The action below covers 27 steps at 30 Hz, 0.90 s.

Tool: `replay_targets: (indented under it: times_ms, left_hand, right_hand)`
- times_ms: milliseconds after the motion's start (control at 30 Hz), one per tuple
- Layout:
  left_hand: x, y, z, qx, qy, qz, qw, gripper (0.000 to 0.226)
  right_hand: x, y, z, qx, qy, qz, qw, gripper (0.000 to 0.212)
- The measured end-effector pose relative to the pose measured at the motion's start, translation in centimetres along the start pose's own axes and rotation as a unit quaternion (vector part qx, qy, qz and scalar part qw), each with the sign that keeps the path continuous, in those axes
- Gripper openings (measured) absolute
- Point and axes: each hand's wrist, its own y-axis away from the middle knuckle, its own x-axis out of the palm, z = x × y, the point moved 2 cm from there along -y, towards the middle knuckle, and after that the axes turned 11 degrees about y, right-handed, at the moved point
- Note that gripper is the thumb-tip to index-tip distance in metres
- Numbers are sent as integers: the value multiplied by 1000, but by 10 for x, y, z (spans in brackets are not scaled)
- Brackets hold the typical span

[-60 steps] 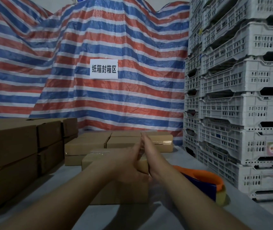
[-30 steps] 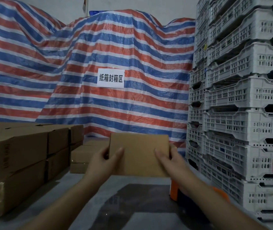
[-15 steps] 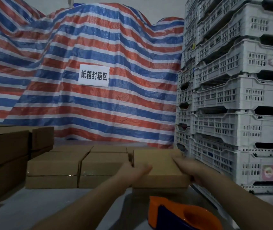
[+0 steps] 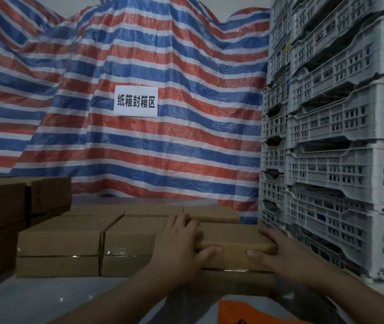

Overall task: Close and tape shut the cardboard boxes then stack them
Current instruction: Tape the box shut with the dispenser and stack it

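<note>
Your left hand (image 4: pixel 179 247) grips the near-left corner of the top box (image 4: pixel 233 244): fingers lie over the lid, thumb curls across the front face. Your right hand (image 4: pixel 277 256) clamps the near-right corner, fingers wrapped over the right edge, thumb pressed on the front. Both hands are closed round the box, not flat on it.

The box sits on a lower box (image 4: pixel 235 280), fronts roughly flush; a shiny tape strip shows along the seam btwn them. It's closed, plain brown, no print visible, lid flat.

Room: tight on the right. The box's right edge is near the stack of white crates (image 4: pixel 340 160), w/ your right fingers in that gap. On the left, the box is just beside the next cardboard stack (image 4: pixel 128 246); can't tell if they touch, your left hand covers the joint. More boxes (image 4: pixel 60 244) run further left, and a taller dark pile (image 4: pixel 1 218) stands at the left edge. Grey table (image 4: pixel 34 300) is open in front-left.

An orange tape dispenser (image 4: pixel 240 312) lies right under your forearms. Behind everything hangs a striped tarp (image 4: pixel 163 148) w/ a white sign (image 4: pixel 136 101).
</note>
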Motion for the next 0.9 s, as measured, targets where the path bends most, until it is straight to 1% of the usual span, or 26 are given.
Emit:
replay_targets:
  times_ms: [67, 133, 200, 400, 533, 667, 767, 833, 900]
  left_hand:
    - [3, -7, 7, -24, -10, 14, 1000, 51]
    - [8, -12, 10, -45, -41, 25, 998, 54]
    - [13, -14, 14, -46, -76, 37, 995, 62]
    - [16, -14, 21, -60, -80, 51, 994, 66]
    - [17, -14, 23, -68, -79, 66, 992, 69]
    - [15, -14, 23, -60, -53, 65, 995, 61]
    - [13, -16, 22, -60, -43, 63, 995, 46]
    - [14, -18, 19, -66, -54, 67, 994, 44]
    - [14, -19, 15, -75, -72, 81, 991, 47]
  right_hand:
    - [2, -9, 2, -19, 33, -10, 999, 58]
    - [2, -19, 4, -28, 84, -20, 996, 67]
    - [1, -29, 6, -15, 130, -27, 991, 76]
    - [9, -36, 5, -15, 143, -35, 989, 78]
    - [14, -37, 9, -24, 132, -54, 990, 76]
    - [16, -40, 10, -25, 127, -46, 990, 76]
    - [19, -42, 8, -29, 115, -47, 992, 75]
    - [21, -43, 7, -22, 108, -48, 993, 78]
    - [21, -43, 6, -12, 107, -45, 993, 80]
